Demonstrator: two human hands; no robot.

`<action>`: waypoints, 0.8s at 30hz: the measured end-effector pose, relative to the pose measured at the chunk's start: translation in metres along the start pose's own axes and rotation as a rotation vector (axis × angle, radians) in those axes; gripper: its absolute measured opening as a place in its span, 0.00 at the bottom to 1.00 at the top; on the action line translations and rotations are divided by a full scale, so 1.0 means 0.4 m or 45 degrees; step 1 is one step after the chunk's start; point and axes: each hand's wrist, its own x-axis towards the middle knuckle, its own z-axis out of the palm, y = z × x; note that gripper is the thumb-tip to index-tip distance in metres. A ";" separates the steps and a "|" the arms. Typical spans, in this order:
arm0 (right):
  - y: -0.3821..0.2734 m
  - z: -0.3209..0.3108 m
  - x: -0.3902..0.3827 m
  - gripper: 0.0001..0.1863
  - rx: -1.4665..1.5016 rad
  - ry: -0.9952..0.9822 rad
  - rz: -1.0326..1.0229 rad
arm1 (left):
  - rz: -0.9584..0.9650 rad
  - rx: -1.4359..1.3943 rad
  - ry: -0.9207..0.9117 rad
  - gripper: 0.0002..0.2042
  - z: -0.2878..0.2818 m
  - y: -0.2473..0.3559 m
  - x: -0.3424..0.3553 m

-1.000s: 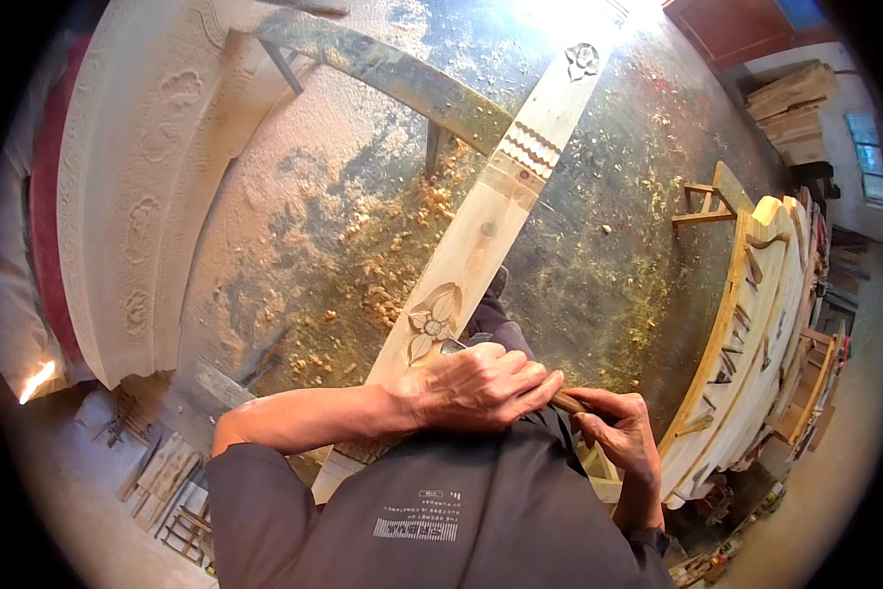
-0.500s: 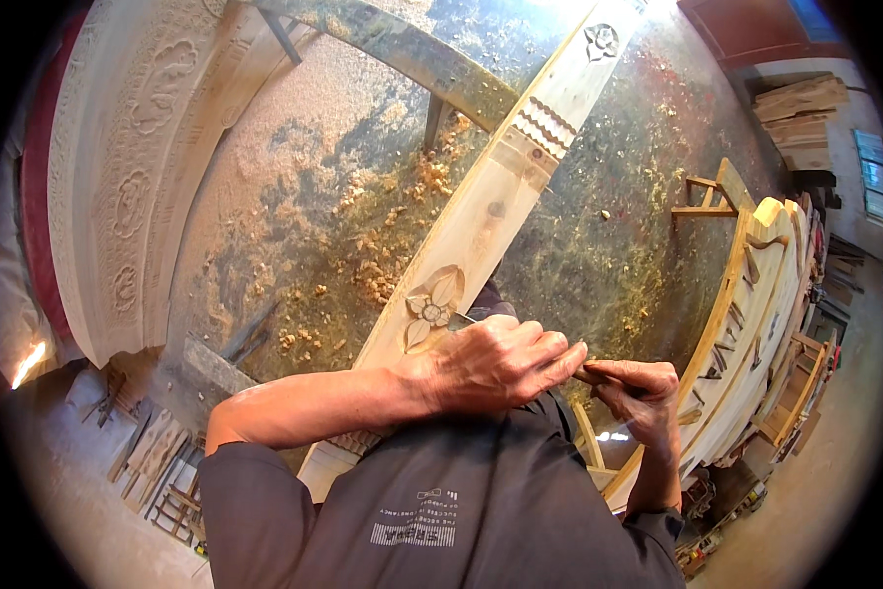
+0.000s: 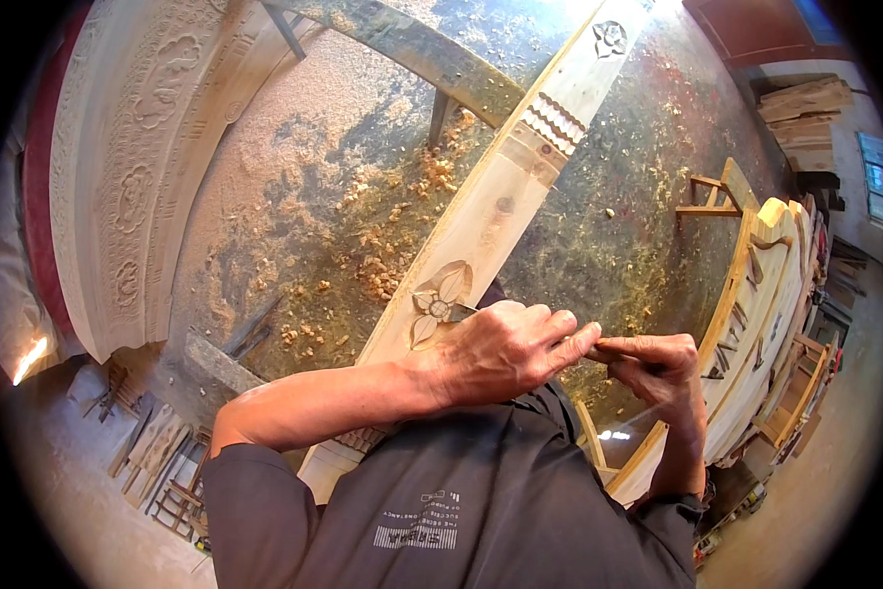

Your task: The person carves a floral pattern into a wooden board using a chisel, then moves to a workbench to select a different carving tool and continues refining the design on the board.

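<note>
Head view: the left hand (image 3: 500, 348) is closed around the front of a carving chisel (image 3: 458, 313), knuckles up, while the right hand (image 3: 657, 363) pinches the chisel's handle end just behind it, both held tight. The chisel lies nearly level, pointing left, and its tip sits on the carved flower (image 3: 437, 304) at the left hand's near side, so the left hand is the closer one. That flower is cut into a long pale plank (image 3: 505, 201), whose long axis runs from lower left (under the forearm) up to the upper right. Wood shavings (image 3: 382, 265) litter the floor left of the plank; a carved arched panel (image 3: 117, 187) stands further left, stacked curved pieces (image 3: 765, 285) crowd the right
</note>
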 end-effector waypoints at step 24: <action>0.077 -0.148 0.131 0.57 0.691 0.268 -0.475 | -0.168 -0.019 0.110 0.28 0.000 -0.009 0.012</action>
